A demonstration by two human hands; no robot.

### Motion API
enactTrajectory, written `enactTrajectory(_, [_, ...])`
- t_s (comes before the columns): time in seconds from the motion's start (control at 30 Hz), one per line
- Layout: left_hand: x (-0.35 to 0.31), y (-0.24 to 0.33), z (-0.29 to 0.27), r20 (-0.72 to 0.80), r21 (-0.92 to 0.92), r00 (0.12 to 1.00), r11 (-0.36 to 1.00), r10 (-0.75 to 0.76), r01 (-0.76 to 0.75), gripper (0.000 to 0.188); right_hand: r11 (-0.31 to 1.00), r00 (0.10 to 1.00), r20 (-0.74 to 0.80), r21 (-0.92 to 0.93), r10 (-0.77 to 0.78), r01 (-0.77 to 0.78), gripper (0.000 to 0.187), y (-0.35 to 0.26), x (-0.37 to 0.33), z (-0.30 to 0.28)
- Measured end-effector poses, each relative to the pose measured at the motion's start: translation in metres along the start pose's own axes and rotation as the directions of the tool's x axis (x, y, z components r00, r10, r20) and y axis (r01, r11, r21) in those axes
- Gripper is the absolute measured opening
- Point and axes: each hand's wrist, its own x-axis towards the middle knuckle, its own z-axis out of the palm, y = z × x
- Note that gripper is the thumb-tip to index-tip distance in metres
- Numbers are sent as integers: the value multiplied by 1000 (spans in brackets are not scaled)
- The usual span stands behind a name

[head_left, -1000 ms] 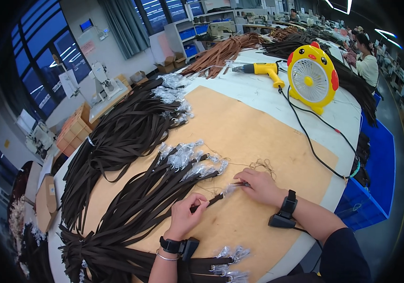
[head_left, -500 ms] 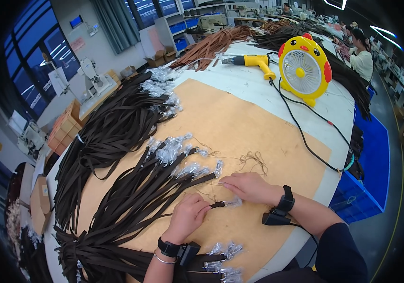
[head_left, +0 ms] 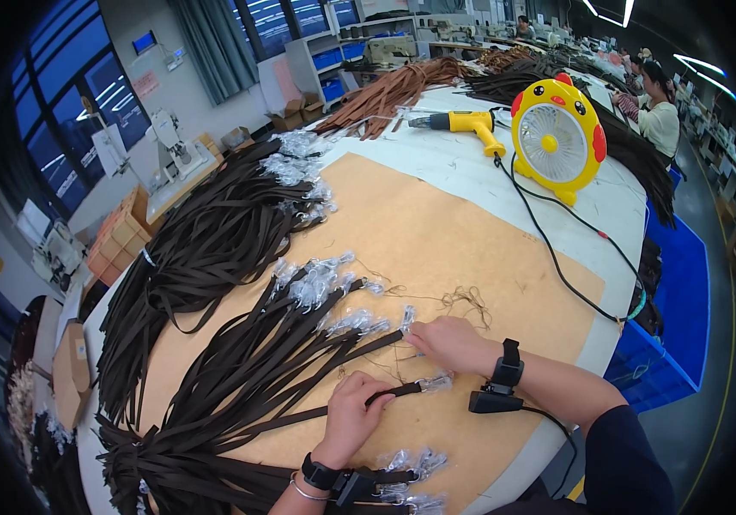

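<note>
My left hand (head_left: pixel 355 415) is closed on a dark brown strap (head_left: pixel 402 390) close to its end. That end carries a metal fitting in clear plastic wrap (head_left: pixel 435 383), which points right. Just above and to the right, my right hand (head_left: pixel 449 343) is closed in a pinch beside the wrapped end (head_left: pixel 408 318) of another dark strap (head_left: pixel 381 343). What its fingertips hold is too small to make out. More dark straps (head_left: pixel 239 343) fan out leftward in a bundle, their wrapped ends bunched above my left hand.
Loose brown threads (head_left: pixel 468 296) lie on the tan sheet (head_left: pixel 505 275). Another strap bundle (head_left: pixel 205 223) lies at far left. A yellow heat gun (head_left: pixel 471 123) and a chick-shaped fan (head_left: pixel 557 142) stand beyond, their cable crossing the right side. A blue bin (head_left: pixel 668 360) sits beside the table.
My left hand has shifted right along with its strap and wrapped end. My right hand has come closer to the other strap's wrapped end. The whole view has tilted slightly.
</note>
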Motion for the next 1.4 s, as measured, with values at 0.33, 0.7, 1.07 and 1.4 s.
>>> enactTrajectory(0.33, [-5, -5, -1, 77, -112, 991, 987, -106, 115, 11, 998, 999, 27, -62, -31, 33, 30, -27, 21, 5])
enactTrajectory(0.7, [-5, -2, -1, 53, -34, 996, 997, -66, 68, 12, 998, 999, 24, 58, -35, 34, 31, -30, 24, 12])
enactTrajectory(1.07, [-3, 4, -1, 26, 26, 998, 998, 57, -58, 7, 996, 995, 62, 46, -82, 80, 33, -25, 21, 22])
enactTrajectory(1.4, [-1, 0, -4, -35, 201, 999, 980, -1, 8, 9, 956, 1000, 25, 293, -7, -1, 41, -7, -13, -31])
